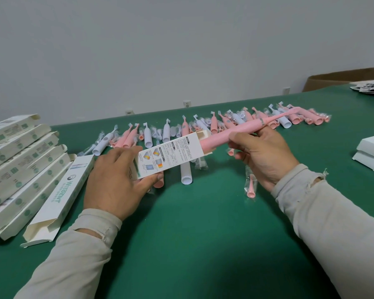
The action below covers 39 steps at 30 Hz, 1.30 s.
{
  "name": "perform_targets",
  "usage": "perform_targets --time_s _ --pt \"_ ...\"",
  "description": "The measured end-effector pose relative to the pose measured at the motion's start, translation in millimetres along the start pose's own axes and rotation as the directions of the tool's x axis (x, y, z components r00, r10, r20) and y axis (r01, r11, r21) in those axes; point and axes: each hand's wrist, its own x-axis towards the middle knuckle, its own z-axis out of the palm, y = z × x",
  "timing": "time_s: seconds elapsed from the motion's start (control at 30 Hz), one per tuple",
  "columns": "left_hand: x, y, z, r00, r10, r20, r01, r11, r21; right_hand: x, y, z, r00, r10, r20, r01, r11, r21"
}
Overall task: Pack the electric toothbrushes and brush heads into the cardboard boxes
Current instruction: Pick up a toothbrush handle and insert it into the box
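My left hand [115, 182] grips a white printed cardboard box [171, 155], held tilted above the green table [203, 234] with its open end up and to the right. My right hand [266, 154] holds a pink electric toothbrush [248, 128]; the handle's butt end sits inside the box mouth and the brush head points to the far right. A long row of pink and white toothbrushes and bagged brush heads [203, 126] lies across the table behind my hands. A white toothbrush handle [185, 173] and a bagged pink brush head [250, 186] lie below the box.
Several open-ended empty boxes [20, 167] lie side by side at the left, the nearest one [58, 197] with its flaps open toward me. Stacked white boxes [371, 152] sit at the right edge. A brown carton [343, 79] and papers [371, 87] stand at the far right.
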Motion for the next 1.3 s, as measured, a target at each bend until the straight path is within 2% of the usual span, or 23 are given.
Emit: perform_targets --time_s 0.17,0.33,0.37,0.43,0.47,0.5,0.53,0.6,0.67,0.73,0.83,0.9,0.93,1.07,1.2,1.3 --pt "0.2 -0.2 0.4 1.000 0.006 0.005 -0.006 1.000 -0.014 0.0 1.5 -0.4 0.999 0.044 0.008 -0.044 0.999 -0.020" --pt "-0.1 1.2 1.6 1.000 0.021 -0.004 -0.021 0.999 -0.027 -4.0 2.7 1.0 0.972 0.108 0.211 -0.111 0.994 0.001" --pt "-0.6 1.6 1.3 1.000 0.021 -0.007 -0.021 0.999 -0.039 -4.9 4.4 2.5 0.967 0.108 0.232 -0.093 0.993 -0.076" --pt "-0.9 2.5 1.0 1.000 0.009 -0.013 -0.009 0.998 -0.061 -6.8 8.7 5.1 0.961 0.126 0.247 -0.036 0.941 -0.336" --pt "-0.9 2.9 0.9 1.000 -0.001 -0.019 0.000 0.998 -0.066 -7.4 10.6 6.3 0.962 0.150 0.230 -0.041 0.907 -0.420" --pt "-0.7 3.1 1.0 1.000 -0.010 -0.026 0.008 0.998 -0.063 -6.5 12.1 7.0 0.965 0.174 0.195 -0.074 0.898 -0.434" --pt "-0.5 3.0 1.1 0.999 -0.018 -0.032 0.016 0.998 -0.053 -5.2 11.5 6.8 0.969 0.198 0.147 -0.134 0.924 -0.359" --pt "-0.3 2.1 1.3 0.999 -0.027 -0.039 0.026 0.999 -0.033 -1.9 6.2 4.9 0.973 0.224 0.056 -0.221 0.974 -0.055" --pt "-0.1 0.9 2.0 0.999 -0.034 -0.038 0.033 0.999 -0.027 0.6 0.2 1.6 0.976 0.216 -0.039 -0.207 0.964 0.166" --pt "-0.3 0.3 3.0 0.999 -0.035 -0.034 0.035 0.999 -0.017 1.6 -0.7 -0.5 0.971 0.206 -0.124 -0.170 0.953 0.252" --pt "-0.2 0.0 4.3 0.999 -0.023 -0.025 0.023 1.000 0.011 2.6 1.1 -1.2 0.948 0.213 -0.238 -0.148 0.954 0.262" --pt "0.1 0.4 4.0 1.000 -0.018 -0.018 0.019 1.000 0.009 2.8 1.6 -2.8 0.948 0.190 -0.254 -0.131 0.964 0.230" --pt "0.2 0.9 3.8 1.000 -0.014 -0.010 0.014 1.000 0.005 2.5 2.5 -3.4 0.958 0.179 -0.224 -0.134 0.971 0.200" --pt "-1.1 4.6 3.2 1.000 0.008 0.005 -0.007 0.999 -0.038 -5.8 6.8 8.1 0.977 0.208 0.054 -0.210 0.976 0.051" --pt "-1.2 4.2 1.5 0.999 0.010 -0.035 -0.011 0.999 -0.045 -5.9 5.8 10.2 0.985 0.169 -0.012 -0.168 0.981 0.097" --pt "-1.2 2.5 1.4 1.000 0.001 -0.027 -0.001 1.000 -0.024 -1.0 4.4 0.6 0.998 0.057 -0.017 -0.058 0.996 -0.069"
